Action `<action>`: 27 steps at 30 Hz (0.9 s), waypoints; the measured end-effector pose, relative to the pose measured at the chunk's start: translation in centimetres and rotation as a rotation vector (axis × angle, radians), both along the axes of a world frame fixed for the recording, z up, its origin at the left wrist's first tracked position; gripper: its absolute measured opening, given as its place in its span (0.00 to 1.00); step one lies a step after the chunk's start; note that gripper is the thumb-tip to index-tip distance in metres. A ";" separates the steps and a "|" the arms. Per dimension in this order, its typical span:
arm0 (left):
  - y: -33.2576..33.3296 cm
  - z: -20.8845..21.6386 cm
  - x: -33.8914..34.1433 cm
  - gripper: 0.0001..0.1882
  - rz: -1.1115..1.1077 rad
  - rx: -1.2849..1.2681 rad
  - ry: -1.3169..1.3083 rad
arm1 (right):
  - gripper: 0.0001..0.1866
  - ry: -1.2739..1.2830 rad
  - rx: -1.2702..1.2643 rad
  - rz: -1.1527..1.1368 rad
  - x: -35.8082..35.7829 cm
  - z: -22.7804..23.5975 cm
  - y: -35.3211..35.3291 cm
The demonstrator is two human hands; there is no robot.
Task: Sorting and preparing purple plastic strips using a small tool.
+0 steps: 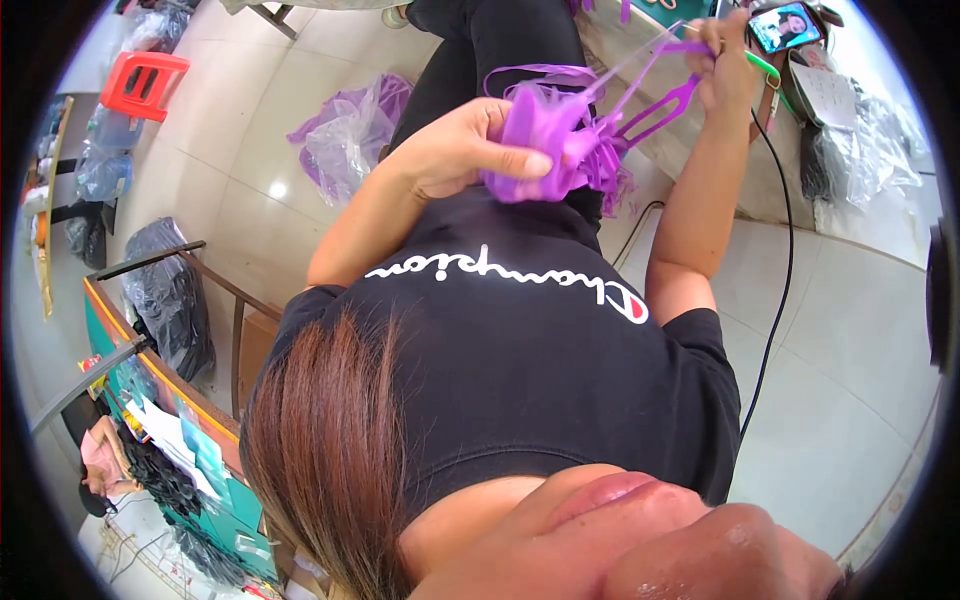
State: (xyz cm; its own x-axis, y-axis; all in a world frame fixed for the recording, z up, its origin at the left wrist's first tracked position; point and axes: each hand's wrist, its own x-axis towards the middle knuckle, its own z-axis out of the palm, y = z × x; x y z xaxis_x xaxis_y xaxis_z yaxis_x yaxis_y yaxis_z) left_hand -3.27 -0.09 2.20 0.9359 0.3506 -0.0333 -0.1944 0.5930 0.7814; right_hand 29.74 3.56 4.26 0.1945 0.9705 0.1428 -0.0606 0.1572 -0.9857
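My left hand (pixel 468 152) is closed around a bundle of purple fabric (pixel 540 130), its thumb pressed on the near side. The bundle is partly sheer and blurred, and several thin straps and loops hang from it over my lap. Farther right and higher, my right hand (pixel 722 62) has its fingers closed on a purple strap (pixel 685 47). Strips stretch taut between the two hands. A forked purple strap (pixel 662 112) runs below the right fingers. Whether the right hand holds anything else is hidden.
A phone (pixel 786 27) with a lit screen lies on the worktable (pixel 640 60) beyond my right hand. A black cable (pixel 788 200) runs down at right. Clear plastic bags (pixel 875 140) hang there. A plastic bag with purple material (pixel 350 135) and a red stool (pixel 143 86) are at left.
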 end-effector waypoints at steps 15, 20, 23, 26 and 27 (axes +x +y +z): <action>-0.6 -0.6 2.1 0.09 0.837 0.061 0.074 | 0.24 -0.755 0.614 0.245 -14.2 -2.4 -8.0; -0.7 -0.8 2.1 0.08 0.869 0.103 0.078 | 0.23 -0.779 0.562 0.257 -14.4 -2.1 -8.2; -0.6 -0.6 2.0 0.08 0.907 0.207 0.146 | 0.21 -0.782 0.560 0.291 -14.3 -1.6 -8.1; -0.5 -0.5 2.1 0.07 0.894 0.196 0.137 | 0.20 -0.815 0.558 0.309 -14.1 -1.2 -8.2; -0.5 -0.5 2.1 0.07 0.886 0.191 0.136 | 0.20 -0.816 0.558 0.308 -14.2 -1.2 -8.2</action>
